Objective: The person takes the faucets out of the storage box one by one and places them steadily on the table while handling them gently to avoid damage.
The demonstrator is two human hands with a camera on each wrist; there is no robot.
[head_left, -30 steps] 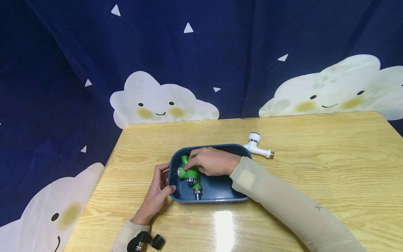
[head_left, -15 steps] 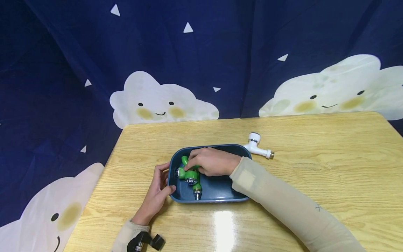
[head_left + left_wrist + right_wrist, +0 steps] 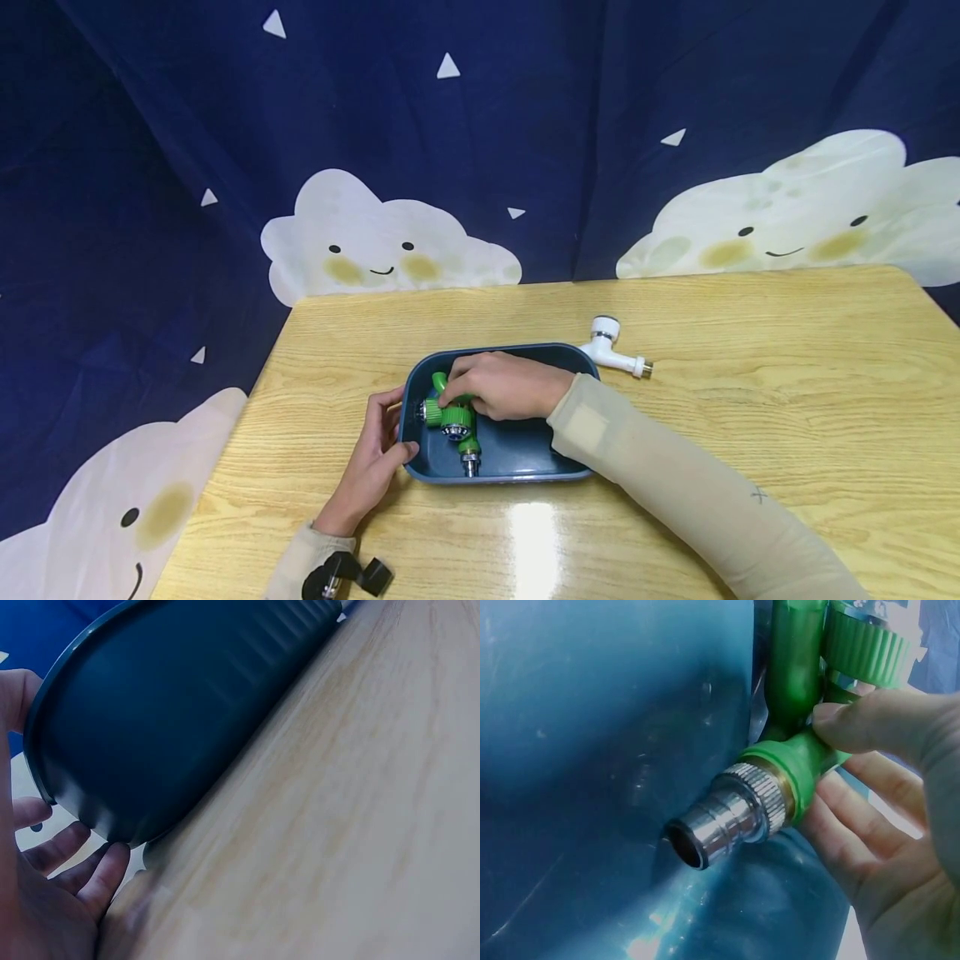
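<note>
- Pinching glossy, plastic-looking green stuff between thumb and curled fingers, the right grip [image 3: 504, 387] is closed down to the width of a green tap [image 3: 784, 765].
- Streaky pale wood grain covers the table [image 3: 750, 350], with bright glare on its near side; beyond hangs dark blue cloth [image 3: 480, 125] printed with white clouds and triangles.
- The tap has a smooth round body and a flared collar, then a brass-coloured band, a knurled metal ring and a stepped chrome nozzle [image 3: 724, 821] with a dark, hollow mouth.
- Beside it show two ribbed green knobs [image 3: 456, 422]; which one belongs to the held tap, I cannot tell.
- All these green pieces are in the left half of an oblong, round-cornered blue bin [image 3: 525, 479], the nozzle towards its near wall.
- The left grip [image 3: 377, 458] clasps the bin's left end, thumb over the rim, fingers against the outside.
- Outside, at the bin's far right corner, lies a white tap [image 3: 611, 357], partly hidden.
</note>
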